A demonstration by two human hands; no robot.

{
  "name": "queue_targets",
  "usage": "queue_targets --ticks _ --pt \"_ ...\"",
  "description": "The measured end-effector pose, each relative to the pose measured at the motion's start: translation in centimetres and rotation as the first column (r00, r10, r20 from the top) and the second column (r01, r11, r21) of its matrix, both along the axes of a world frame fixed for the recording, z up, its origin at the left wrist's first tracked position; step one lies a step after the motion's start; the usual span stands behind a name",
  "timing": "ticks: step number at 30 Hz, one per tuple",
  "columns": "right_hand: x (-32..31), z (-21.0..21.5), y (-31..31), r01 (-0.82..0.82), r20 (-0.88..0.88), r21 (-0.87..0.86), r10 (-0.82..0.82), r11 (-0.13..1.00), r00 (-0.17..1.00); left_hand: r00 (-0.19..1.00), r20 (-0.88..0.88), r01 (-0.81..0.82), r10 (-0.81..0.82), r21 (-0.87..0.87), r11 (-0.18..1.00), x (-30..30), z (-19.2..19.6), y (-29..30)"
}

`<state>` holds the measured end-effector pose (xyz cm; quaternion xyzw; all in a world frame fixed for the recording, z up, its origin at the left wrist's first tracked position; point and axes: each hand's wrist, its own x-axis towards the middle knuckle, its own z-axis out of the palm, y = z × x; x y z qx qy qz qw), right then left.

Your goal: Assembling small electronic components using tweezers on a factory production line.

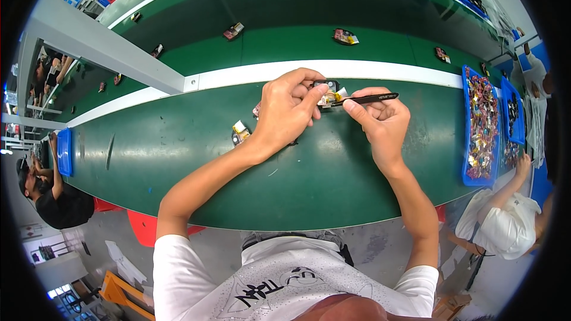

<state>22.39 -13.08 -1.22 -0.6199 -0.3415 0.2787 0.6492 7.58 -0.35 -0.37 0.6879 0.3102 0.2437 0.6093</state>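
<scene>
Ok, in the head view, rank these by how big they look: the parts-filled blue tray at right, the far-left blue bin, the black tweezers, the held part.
1. Parts-filled blue tray
2. Far-left blue bin
3. Black tweezers and held part, unranked: the tweezers look longer but thinner, and both are partly covered.

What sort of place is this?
Likely a factory assembly line: a long green belt-like surface dotted with small, dark, multicoloured parts, a blue rectangular plastic tray heaped with pieces, and slim black tweezers in the right hand.
</scene>
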Motion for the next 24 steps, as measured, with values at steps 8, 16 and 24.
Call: queue_targets --ticks 8,16,24 --pt "0.0 0.0 0.0 -0.003 -0.051 -0.006 0.003 1.000 0.999 0.992 0.118 -0.035 0.044 -0.075 0.997 0.4 -0.2 -0.3" --pt "0.5 -0.3 -0.2 0.015 -0.057 0.014 -0.014 1.000 0.998 0.992 0.117 -0.033 0.042 -0.074 0.997 0.8 -0.3 -0.7" --pt "1.2 -0.5 -0.5 -0.002 -0.065 0.011 0.003 1.000 0.998 0.987 0.160 0.022 -0.012 -0.066 0.998 1.0 -0.8 -0.6"
